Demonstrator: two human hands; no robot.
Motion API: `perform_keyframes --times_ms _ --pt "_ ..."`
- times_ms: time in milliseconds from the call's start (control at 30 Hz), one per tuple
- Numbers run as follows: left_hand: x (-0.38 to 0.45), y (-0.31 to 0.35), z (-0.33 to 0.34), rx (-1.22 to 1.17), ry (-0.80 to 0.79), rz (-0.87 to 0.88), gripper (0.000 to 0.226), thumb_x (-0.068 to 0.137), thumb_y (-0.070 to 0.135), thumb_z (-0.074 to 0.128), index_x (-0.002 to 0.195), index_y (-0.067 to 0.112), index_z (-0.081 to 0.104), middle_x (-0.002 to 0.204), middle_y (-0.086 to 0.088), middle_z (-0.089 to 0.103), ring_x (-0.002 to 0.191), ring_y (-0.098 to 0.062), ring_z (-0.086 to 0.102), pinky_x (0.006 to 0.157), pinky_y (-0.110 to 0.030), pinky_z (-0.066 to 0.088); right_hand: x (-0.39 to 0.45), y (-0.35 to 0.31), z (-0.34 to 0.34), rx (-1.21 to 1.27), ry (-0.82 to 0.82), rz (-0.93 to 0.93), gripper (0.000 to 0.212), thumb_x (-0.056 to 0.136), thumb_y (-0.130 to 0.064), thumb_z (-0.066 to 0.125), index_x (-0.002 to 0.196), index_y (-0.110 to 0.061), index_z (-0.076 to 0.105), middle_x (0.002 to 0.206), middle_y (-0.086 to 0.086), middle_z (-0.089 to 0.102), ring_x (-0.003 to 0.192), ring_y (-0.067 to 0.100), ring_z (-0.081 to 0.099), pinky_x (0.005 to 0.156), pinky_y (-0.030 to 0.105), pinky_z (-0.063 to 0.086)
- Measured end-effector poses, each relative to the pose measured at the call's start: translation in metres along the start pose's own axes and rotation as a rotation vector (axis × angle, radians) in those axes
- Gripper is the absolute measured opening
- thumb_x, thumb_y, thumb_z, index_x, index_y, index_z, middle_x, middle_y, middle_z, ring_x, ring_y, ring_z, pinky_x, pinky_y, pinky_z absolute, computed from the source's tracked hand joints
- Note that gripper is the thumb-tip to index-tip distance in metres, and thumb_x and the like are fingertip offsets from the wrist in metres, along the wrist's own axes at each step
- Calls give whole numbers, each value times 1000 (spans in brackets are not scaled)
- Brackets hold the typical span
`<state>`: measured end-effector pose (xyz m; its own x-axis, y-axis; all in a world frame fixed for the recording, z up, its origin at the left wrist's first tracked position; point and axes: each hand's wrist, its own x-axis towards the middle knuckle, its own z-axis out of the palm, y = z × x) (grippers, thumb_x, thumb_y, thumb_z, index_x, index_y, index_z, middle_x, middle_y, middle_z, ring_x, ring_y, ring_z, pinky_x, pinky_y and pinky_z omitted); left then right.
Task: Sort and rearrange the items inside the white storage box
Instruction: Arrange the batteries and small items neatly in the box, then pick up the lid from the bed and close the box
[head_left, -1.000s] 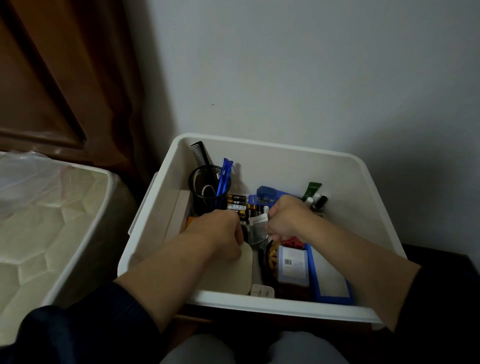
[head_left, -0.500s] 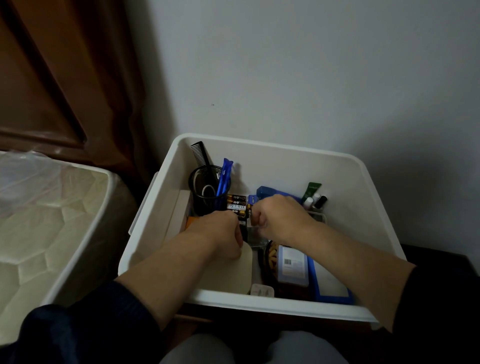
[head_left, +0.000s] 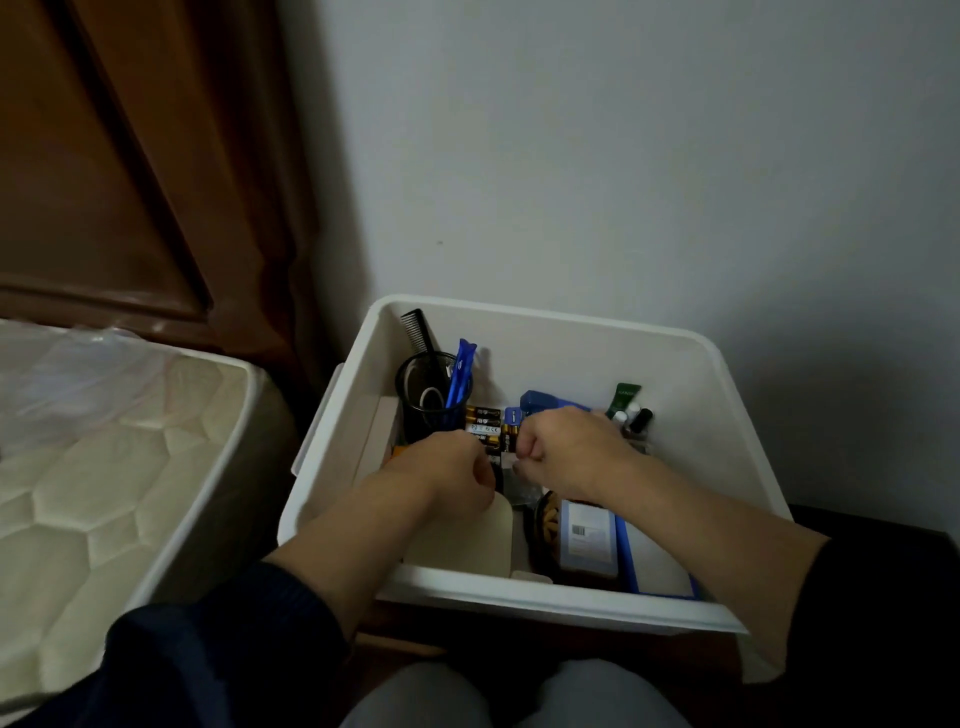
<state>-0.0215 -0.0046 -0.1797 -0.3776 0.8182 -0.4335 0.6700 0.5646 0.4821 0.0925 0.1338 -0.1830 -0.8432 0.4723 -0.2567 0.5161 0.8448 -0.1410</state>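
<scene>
Inside white storage box (head_left: 691, 395): left hand (head_left: 441, 467), right hand (head_left: 566, 447) curled; hold unclear; batteries (head_left: 485, 422) just beyond fingers.

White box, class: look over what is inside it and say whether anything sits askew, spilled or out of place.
Nothing is spilled or broken. One oddity: a black comb stands tilted in the black mesh cup, which otherwise holds a blue pen. Batteries lie loose beside the cup inside the box.
</scene>
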Motion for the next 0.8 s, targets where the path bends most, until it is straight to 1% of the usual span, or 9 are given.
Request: perform_keyframes --times_ms 133,233,300,400,467,567,633,733,800 --pt "-34 6 -19 -141 444 94 14 103 40 59 106 28 66 97 10 68 86 -7 65 78 -33 58 -32 -2 -25 232 271 47 12 94 -41 69 102 -33 73 95 -14 73 96 11 68 89 36 56" --pt "-77 9 -30 -314 757 172 14 103 45 54 92 37 58 80 12 66 74 -3 64 58 -15 45 -63 -13 -37 433 502 55 8 98 -36 67 94 -29 69 83 -14 69 80 5 64 73 34 56" --pt "-113 3 -30 -372 911 194 17 104 47 51 89 40 52 76 13 64 74 -1 63 58 -11 44 -83 -27 -41 544 612 30 17 100 -36 64 86 -27 64 75 -11 66 70 4 61 64 33 54" --pt "-173 -16 -25 -348 1099 156 14 106 44 51 93 40 48 79 14 63 76 2 62 61 -9 43 -112 -64 -44 656 716 -70 29 103 -38 58 77 -25 56 63 -6 57 59 8 54 53 28 40" --pt "-212 -35 -19 -300 1173 95 9 105 42 51 97 39 48 75 13 61 75 0 61 60 -14 43 -127 -98 -46 715 745 -148 36 103 -39 55 72 -22 50 60 -4 51 57 9 48 53 31 36" --pt "-274 -68 -10 -251 1244 -26 4 106 38 50 103 37 48 77 13 59 72 -7 59 62 -29 43 -142 -162 -47 788 715 -267 42 105 -39 52 69 -20 45 60 -3 48 63 22 52 57 42 42" --pt "-318 -90 -3 -240 1317 -98 5 108 34 50 106 38 48 74 12 57 69 -9 56 60 -33 42 -154 -211 -46 829 686 -361 43 106 -39 51 67 -22 44 60 -4 47 63 21 52 62 44 42" --pt "-389 -124 10 -247 1437 -225 7 109 31 47 112 37 47 66 8 50 59 -9 49 57 -34 33 -173 -284 -41 876 623 -505 40 107 -36 51 70 -21 45 63 -4 51 64 6 52 58 29 38" --pt "-434 -142 17 -233 1513 -300 11 109 29 46 114 38 45 68 7 52 58 -9 51 53 -30 35 -182 -325 -39 903 543 -576 31 107 -35 50 80 -21 52 73 -6 57 71 1 57 58 18 41"
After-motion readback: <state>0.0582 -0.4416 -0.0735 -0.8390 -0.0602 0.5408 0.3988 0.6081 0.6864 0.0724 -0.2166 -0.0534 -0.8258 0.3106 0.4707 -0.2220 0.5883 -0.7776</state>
